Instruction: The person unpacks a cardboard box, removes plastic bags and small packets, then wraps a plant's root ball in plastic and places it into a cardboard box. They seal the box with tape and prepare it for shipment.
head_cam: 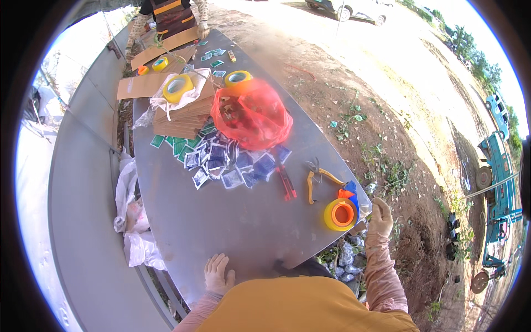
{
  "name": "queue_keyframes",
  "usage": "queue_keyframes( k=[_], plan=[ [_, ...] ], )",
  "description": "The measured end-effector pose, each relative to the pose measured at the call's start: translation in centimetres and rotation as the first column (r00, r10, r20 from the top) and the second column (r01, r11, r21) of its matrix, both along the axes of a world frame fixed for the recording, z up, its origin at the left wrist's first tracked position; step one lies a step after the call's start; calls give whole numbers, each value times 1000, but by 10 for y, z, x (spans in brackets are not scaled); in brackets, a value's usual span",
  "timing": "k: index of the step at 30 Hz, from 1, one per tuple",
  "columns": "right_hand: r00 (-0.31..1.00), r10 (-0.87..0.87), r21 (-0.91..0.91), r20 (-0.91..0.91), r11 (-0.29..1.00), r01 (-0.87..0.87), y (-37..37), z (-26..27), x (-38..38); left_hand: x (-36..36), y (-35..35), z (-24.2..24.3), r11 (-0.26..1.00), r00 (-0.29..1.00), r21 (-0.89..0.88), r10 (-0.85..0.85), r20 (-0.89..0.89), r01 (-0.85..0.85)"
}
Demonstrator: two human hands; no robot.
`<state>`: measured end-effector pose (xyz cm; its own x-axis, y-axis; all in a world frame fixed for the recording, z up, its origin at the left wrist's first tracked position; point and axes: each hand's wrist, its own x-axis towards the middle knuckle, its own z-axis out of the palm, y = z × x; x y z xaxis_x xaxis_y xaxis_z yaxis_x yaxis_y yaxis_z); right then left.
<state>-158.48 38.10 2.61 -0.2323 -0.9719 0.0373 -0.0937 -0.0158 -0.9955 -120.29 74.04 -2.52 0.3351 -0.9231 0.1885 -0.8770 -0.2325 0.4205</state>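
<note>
My left hand (218, 274), in a pale glove, rests flat on the grey tabletop (199, 228) near its front edge, with nothing in it. My right hand (381, 216), also gloved, is just off the table's right corner, its fingers partly bent; whether it holds anything I cannot tell. Near it lie a tape dispenser with a yellow roll (341, 213) and yellow-handled pruning shears (317, 178). A red utility knife (286, 182) lies left of the shears. Blue-and-white sachets (218, 153) and green sachets (179, 146) are heaped mid-table beside a red plastic bag (253, 116).
Behind the heap are stacked cardboard pieces (182, 118) and a tape roll (178, 88) on a white cloth bag. A co-worker in an apron (174, 18) stands at the far end. A grey panel (83, 166) runs along the left. Foil-like litter (347, 259) lies below the right corner.
</note>
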Motion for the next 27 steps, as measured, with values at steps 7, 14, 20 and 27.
queue_keyframes(
  k=[7, 14, 20, 27],
  plan=[
    [805, 535, 119, -256, 844, -523, -204, 5, 182, 32, -223, 79, 894, 947, -313, 311, -85, -322],
    [618, 658, -79, -430, 654, -752, -278, -23, 305, 115, -428, 127, 809, 894, -383, 420, -154, -446],
    [645, 572, -468, -507, 445, -763, -267, -35, 345, 128, -487, 107, 862, 753, -99, 372, -543, -497],
    [744, 637, -393, -200, 644, -657, -230, -21, 351, 113, -473, 150, 772, 505, -376, -83, -859, -512]
  ],
)
